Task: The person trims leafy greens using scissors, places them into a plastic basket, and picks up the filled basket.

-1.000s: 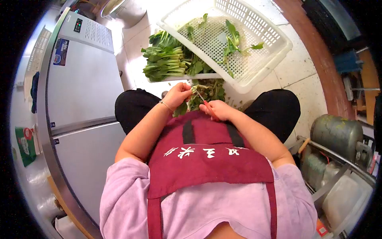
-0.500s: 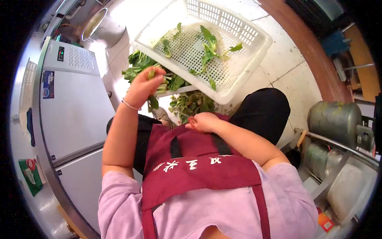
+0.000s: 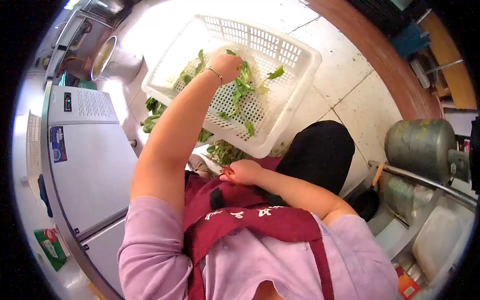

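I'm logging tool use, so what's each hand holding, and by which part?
The right hand holds the red-handled scissors by their handles; whether the left hand holds anything can't be told.

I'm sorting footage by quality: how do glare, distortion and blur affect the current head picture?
Head view: glare bleaches the floor white toward the upper left; fisheye distortion bows the edge of the refrigerator, and the corners are black; the left hand at the basket looks soft, its fingertips hard to make out.
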### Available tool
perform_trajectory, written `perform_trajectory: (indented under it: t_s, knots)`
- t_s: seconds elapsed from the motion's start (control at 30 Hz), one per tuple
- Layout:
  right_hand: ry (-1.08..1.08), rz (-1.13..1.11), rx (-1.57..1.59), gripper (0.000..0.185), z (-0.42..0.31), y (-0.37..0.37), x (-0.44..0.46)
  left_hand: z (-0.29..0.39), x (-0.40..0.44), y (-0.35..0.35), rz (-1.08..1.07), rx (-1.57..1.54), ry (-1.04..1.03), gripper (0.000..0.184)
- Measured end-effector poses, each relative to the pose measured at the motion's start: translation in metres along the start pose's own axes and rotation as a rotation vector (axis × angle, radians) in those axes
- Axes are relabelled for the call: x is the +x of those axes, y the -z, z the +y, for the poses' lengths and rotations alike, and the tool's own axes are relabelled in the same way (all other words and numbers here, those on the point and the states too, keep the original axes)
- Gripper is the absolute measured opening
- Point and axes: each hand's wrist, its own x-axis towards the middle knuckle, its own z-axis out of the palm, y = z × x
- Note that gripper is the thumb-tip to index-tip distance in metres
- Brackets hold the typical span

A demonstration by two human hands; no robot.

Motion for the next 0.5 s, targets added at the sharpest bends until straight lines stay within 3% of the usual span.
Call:
perform_trajectory:
  t_s: [0.3,0.4,0.47,0.5]
  knots:
    - [0.093,0.079,0.091,0.056,0.005,0.003,-0.001,0.000,0.025,-0.028,-0.084,0.139,-0.068,0.023]
    - [0.125,0.132,0.135,0.056,0.007,-0.003,-0.001,0.002,0.023,-0.018,-0.016,0.109,-0.107,0.021]
    - [0.118,0.120,0.145,0.055,0.005,0.000,-0.003,0.009,0.010,0.003,0.185,-0.048,-0.171,0.022]
    - [0.114,0.107,0.153,0.054,0.003,0.002,-0.004,0.012,0.002,0.014,0.186,-0.044,-0.169,0.022]
